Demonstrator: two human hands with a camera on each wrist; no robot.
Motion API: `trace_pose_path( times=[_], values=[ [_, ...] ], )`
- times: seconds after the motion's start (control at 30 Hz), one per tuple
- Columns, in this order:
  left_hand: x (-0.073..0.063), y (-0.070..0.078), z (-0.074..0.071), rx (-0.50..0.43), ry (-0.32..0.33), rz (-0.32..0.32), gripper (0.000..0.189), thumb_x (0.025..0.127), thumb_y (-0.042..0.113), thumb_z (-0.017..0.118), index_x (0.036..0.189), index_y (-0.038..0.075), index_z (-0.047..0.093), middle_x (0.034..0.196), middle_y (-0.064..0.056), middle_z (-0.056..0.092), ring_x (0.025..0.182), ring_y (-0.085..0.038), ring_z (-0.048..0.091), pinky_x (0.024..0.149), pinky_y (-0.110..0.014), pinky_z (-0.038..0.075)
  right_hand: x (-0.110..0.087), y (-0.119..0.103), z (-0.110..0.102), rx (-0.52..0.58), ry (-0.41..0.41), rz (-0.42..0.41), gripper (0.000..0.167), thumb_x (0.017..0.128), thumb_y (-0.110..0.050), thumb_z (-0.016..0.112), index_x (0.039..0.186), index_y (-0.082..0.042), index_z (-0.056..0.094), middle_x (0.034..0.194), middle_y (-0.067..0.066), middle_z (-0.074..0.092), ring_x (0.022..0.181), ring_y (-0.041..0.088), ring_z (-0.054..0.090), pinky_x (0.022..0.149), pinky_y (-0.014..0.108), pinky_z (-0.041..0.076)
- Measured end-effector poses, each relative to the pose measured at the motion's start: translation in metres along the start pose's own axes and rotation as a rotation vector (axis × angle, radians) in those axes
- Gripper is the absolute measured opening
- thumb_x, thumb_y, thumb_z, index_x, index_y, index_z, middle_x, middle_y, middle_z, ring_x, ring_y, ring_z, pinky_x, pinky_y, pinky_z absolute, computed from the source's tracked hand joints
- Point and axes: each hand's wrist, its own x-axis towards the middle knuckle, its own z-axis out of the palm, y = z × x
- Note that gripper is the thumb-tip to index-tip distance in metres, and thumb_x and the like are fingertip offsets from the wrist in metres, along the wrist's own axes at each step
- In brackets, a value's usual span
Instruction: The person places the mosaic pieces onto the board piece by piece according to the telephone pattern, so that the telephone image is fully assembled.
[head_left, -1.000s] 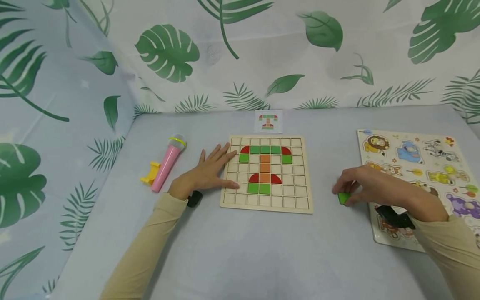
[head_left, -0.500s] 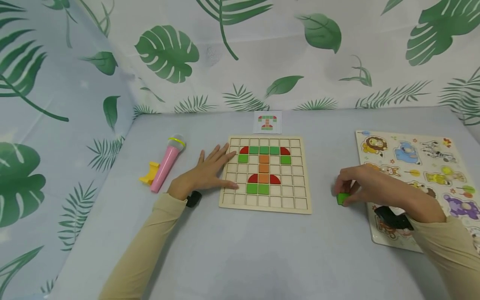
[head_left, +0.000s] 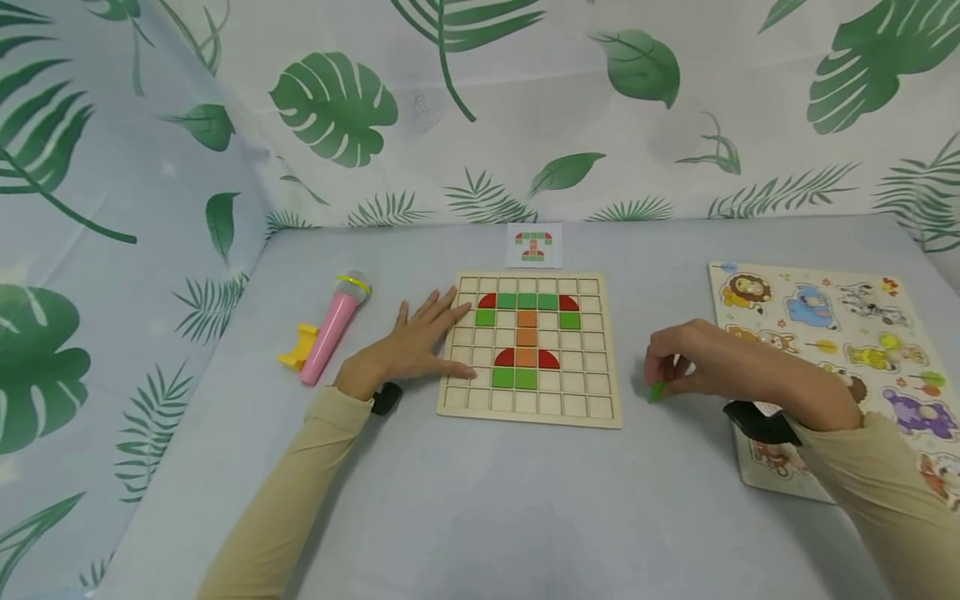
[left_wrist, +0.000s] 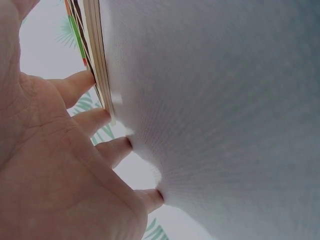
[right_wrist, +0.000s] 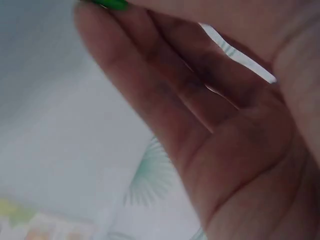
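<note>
Between the thumb and fingertips of my right hand [head_left: 693,360] is a small green tile [head_left: 657,392], pinched just right of the wooden grid board [head_left: 581,404]. In the right wrist view only a bit of that green tile [right_wrist: 112,4] shows at the top edge. My left hand [head_left: 412,343] lies spread at the board's left side, with thumb and index finger on its edge. The left wrist view shows the other fingertips on the cloth. Red quarter-round, green and orange tiles [head_left: 527,318] sit in the board's cells, forming a T-like figure with a wider foot.
Behind the board lies a small card [head_left: 534,245] printed with a similar coloured figure. A pink toy microphone [head_left: 330,333] and a yellow piece [head_left: 300,347] lie at left. An animal puzzle board [head_left: 817,283] sits at right, partly under the right forearm. Leaf-patterned cloth rises behind.
My right hand has shifted left, toward the grid board, with the green tile, which now shows edge-on. The left hand stays in place on the board's edge.
</note>
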Motion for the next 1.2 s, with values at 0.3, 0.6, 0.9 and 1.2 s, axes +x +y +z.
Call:
trace_pose_path(
  times=[0.3, 0.6, 0.9, 1.2],
  values=[
    [0.0, 0.0, -0.001, -0.008, 0.002, 0.001, 0.107, 0.091, 0.055, 0.076, 0.17, 0.019, 0.015, 0.176, -0.005, -0.009, 0.161, -0.029, -0.014, 0.121, -0.063, -0.017, 0.035, -0.036, 0.001, -0.074, 0.226, -0.133, 0.029, 0.079, 0.011, 0.085, 0.09, -0.014, 0.077, 0.092, -0.009, 0.067, 0.082, 0.008, 0.067, 0.071, 0.027, 0.059],
    [0.001, -0.003, 0.0, -0.023, 0.012, 0.006, 0.106, 0.091, 0.056, 0.076, 0.17, 0.019, 0.016, 0.176, -0.004, -0.009, 0.161, -0.029, -0.014, 0.121, -0.063, -0.017, 0.064, -0.048, 0.02, -0.048, 0.31, -0.22, 0.027, 0.078, 0.013, 0.085, 0.095, -0.007, 0.079, 0.096, 0.0, 0.072, 0.085, 0.013, 0.069, 0.073, 0.03, 0.061],
    [0.0, -0.002, -0.001, -0.015, 0.011, 0.005, 0.107, 0.09, 0.056, 0.077, 0.17, 0.019, 0.016, 0.176, -0.004, -0.008, 0.161, -0.028, -0.014, 0.121, -0.063, -0.017, 0.074, -0.047, 0.037, 0.04, 0.229, -0.155, 0.021, 0.083, 0.01, 0.082, 0.098, -0.004, 0.08, 0.097, 0.001, 0.074, 0.086, 0.014, 0.069, 0.076, 0.029, 0.061],
    [0.001, -0.003, 0.0, -0.012, 0.006, 0.002, 0.108, 0.089, 0.056, 0.078, 0.17, 0.02, 0.016, 0.176, -0.004, -0.008, 0.161, -0.028, -0.014, 0.121, -0.063, -0.017, 0.079, -0.044, 0.049, 0.05, 0.197, -0.139, 0.017, 0.084, 0.009, 0.082, 0.098, -0.001, 0.081, 0.096, 0.003, 0.073, 0.086, 0.014, 0.07, 0.075, 0.026, 0.06]
  ],
)
